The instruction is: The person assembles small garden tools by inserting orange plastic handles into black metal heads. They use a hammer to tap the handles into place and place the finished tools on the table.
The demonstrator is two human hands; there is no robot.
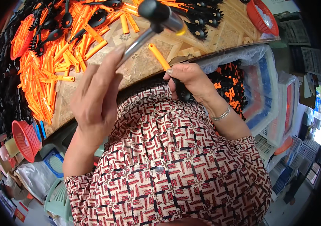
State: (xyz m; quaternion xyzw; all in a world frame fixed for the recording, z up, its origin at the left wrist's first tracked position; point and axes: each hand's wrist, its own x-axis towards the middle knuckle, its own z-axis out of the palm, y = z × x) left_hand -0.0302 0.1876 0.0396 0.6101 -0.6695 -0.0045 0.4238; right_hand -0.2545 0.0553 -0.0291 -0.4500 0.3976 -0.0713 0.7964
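Observation:
My left hand (94, 92) grips a hammer (139, 45) by its metal shaft and holds it raised above the table. Its head has a black end and a yellow-tipped end. In my right hand (190, 77), at the table's near edge, is a kitchen spoon (158, 55) with an orange handle. The handle points away from me over the tabletop, and the black head, partly hidden by my fingers, hangs toward my lap. A heap of loose orange handles (49, 88) lies to the left, with black spoons and pasta servers (202, 19) farther back.
The patterned table (137, 69) ends just before my lap. At right, a plastic-lined crate (256, 86) holds many orange-and-black utensils. A red basket (262, 17) stands at the far right corner, another red basket (26, 139) at left. Black utensil parts (2, 86) pile along the left.

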